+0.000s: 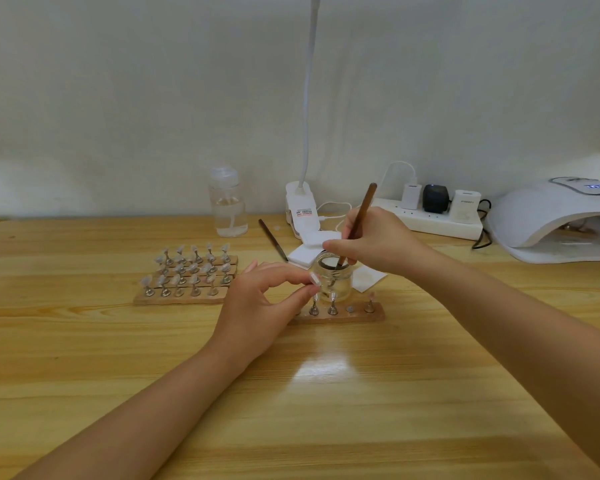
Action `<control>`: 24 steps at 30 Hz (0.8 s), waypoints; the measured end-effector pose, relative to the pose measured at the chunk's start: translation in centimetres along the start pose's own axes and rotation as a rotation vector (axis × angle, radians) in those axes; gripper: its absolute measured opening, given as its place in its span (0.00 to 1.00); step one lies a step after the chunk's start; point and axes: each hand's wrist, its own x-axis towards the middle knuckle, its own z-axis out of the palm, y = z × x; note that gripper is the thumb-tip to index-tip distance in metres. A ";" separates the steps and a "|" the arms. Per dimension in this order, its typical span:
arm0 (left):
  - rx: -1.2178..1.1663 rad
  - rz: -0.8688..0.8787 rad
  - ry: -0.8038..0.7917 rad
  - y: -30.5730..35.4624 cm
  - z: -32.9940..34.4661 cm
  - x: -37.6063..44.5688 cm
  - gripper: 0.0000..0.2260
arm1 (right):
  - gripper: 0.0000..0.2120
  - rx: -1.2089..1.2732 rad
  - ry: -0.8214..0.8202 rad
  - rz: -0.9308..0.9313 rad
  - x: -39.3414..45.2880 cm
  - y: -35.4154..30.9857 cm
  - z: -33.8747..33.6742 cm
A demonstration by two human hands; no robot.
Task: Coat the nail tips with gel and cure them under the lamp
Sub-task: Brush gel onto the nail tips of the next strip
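My right hand (378, 242) grips a brown-handled brush (359, 216) whose tip is dipped into a small clear glass jar (335, 282). My left hand (267, 299) pinches a clear nail tip on its stand (315, 279) just left of the jar. In front of the jar lies a narrow wooden holder strip (340, 315) with three nail tips on metal stands and one bare spot. The white curing lamp (555, 223) sits at the far right with its display lit.
A wooden rack (184, 277) with several nail tips on stands lies to the left. Behind are a clear pump bottle (227, 202), a clip-on desk lamp (302, 206), white pads (312, 247), a second brush (272, 244) and a power strip (437, 220) with plugs.
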 end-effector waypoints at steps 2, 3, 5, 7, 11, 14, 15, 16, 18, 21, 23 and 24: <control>-0.015 0.008 -0.005 0.1 0.0 0.0 0.05 | 0.11 -0.013 -0.014 -0.006 0.0 -0.2 -0.1; -0.020 0.011 -0.007 0.1 0.0 0.0 0.04 | 0.11 -0.010 -0.009 -0.011 0.0 -0.3 -0.2; -0.022 0.011 -0.006 0.1 0.0 0.0 0.04 | 0.10 0.026 0.026 -0.014 0.0 -0.4 -0.6; -0.018 0.006 0.000 0.1 0.0 -0.1 0.07 | 0.10 0.112 0.080 0.008 0.0 -0.3 -1.3; -0.002 0.010 0.004 0.1 0.1 0.0 0.11 | 0.10 0.263 0.133 0.101 -0.4 0.6 -2.5; -0.016 0.024 0.011 0.1 0.1 -0.1 0.11 | 0.11 0.307 0.129 0.154 -0.8 1.0 -3.0; -0.018 0.026 0.013 0.1 0.1 0.0 0.11 | 0.12 0.323 0.132 0.164 -1.0 1.1 -3.1; -0.017 0.025 0.014 0.1 0.1 0.0 0.12 | 0.12 0.341 0.134 0.171 -1.1 1.2 -3.2; -0.015 0.021 0.014 0.0 0.1 0.0 0.12 | 0.11 0.363 0.128 0.182 -1.3 1.3 -3.4; -0.016 0.018 0.009 0.0 0.1 -0.1 0.12 | 0.11 0.367 0.130 0.196 -1.5 1.4 -3.7; -0.016 0.012 0.009 0.0 0.1 -0.1 0.12 | 0.11 0.366 0.137 0.208 -1.6 1.5 -3.9; -0.017 0.009 0.009 0.0 0.1 -0.1 0.12 | 0.11 0.373 0.141 0.213 -1.6 1.5 -4.0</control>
